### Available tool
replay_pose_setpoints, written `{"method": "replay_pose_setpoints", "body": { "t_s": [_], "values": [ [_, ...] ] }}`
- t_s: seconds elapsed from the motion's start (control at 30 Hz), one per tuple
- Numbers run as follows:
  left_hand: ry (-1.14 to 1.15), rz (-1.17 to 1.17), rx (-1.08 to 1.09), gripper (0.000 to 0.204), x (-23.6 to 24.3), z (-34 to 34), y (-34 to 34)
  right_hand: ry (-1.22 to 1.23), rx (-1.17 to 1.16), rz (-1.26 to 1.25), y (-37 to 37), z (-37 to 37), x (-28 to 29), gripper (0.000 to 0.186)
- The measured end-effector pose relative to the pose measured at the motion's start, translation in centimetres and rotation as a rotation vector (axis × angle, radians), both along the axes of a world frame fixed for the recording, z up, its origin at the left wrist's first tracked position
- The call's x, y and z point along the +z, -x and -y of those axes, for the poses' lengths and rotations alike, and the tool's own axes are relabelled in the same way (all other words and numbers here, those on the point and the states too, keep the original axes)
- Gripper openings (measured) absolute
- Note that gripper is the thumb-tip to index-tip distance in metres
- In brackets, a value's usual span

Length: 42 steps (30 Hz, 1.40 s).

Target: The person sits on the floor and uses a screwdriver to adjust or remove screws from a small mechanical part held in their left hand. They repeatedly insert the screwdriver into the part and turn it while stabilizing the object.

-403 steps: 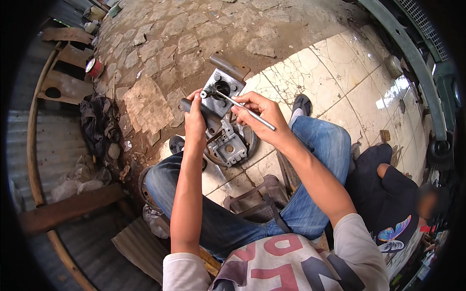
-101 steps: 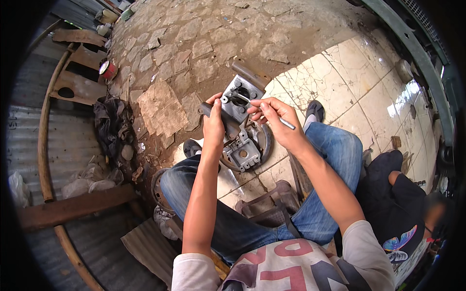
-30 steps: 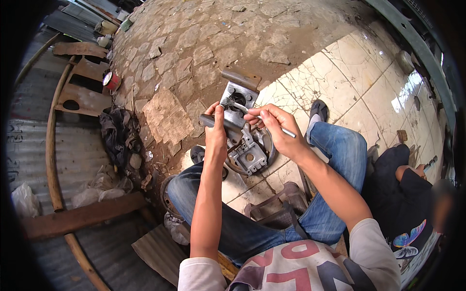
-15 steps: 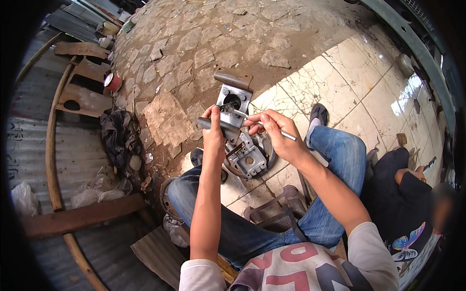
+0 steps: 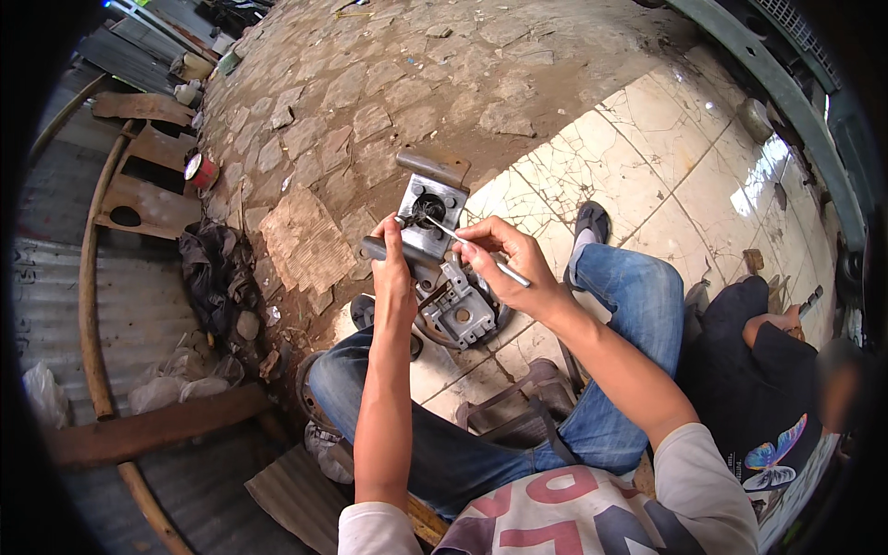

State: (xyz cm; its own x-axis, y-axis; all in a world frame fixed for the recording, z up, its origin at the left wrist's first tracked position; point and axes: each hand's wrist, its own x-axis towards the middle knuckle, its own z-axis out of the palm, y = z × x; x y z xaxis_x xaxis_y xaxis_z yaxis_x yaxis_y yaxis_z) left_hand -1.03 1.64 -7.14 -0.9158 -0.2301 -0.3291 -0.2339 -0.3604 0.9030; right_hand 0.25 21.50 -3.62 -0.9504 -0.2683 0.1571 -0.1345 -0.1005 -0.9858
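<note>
My left hand [image 5: 393, 259] is closed on a grey metal bracket [image 5: 418, 238], with its thumb along the plate's left side. The bracket has tubular ends, bolt heads and a round opening with dark material in it. My right hand [image 5: 499, 264] pinches a slim silver rod [image 5: 448, 229], whose upper tip is at that opening; its lower end sticks out below my fingers. Under the bracket, a cast metal housing [image 5: 462, 314] sits on a round metal piece on the tiles.
Corrugated sheets [image 5: 51, 305], a wooden pole [image 5: 92, 305], dark cloth [image 5: 213, 268] and a red can [image 5: 201, 172] are at the left. A co-worker in a dark shirt [image 5: 768, 407] is at my right. A mesh piece [image 5: 504, 402] lies between my legs. A green metal frame [image 5: 731, 46] curves along the right.
Since half a second ago, the bracket and both hands appear slightly lower, and the view has shifted a little. The rod stays in my right hand with its tip at the opening.
</note>
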Motion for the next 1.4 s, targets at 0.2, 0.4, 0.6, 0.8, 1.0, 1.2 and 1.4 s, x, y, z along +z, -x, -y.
{"method": "replay_pose_setpoints", "body": {
  "t_s": [0.2,0.4,0.6,0.8,1.0,1.2,1.4],
  "values": [
    [0.013,0.002,0.049,0.062,0.3,0.3,0.2,-0.048,-0.004,-0.171,-0.2,0.3,0.5,0.029],
    [0.088,0.017,0.049,0.068,1.1,-0.4,-0.1,-0.067,0.003,-0.165,-0.3,0.0,0.9,0.026],
    [0.065,0.025,0.011,0.066,0.6,-0.2,-0.6,0.032,0.0,-0.053,-0.2,0.0,1.5,0.029],
    [0.098,0.057,0.034,0.066,2.1,-1.0,-0.5,-0.076,-0.019,-0.04,0.4,-0.5,0.6,0.028],
    [0.06,0.034,0.011,0.063,1.8,-0.5,-0.3,-0.13,0.004,-0.169,-0.1,0.3,0.6,0.025],
    [0.046,0.039,0.026,0.061,2.2,-0.6,-0.4,-0.079,0.005,-0.147,-0.6,0.2,1.2,0.025],
    [0.088,0.017,0.017,0.062,2.0,-0.4,-0.3,-0.055,0.015,-0.129,-1.1,0.2,2.9,0.026]
  ]
}}
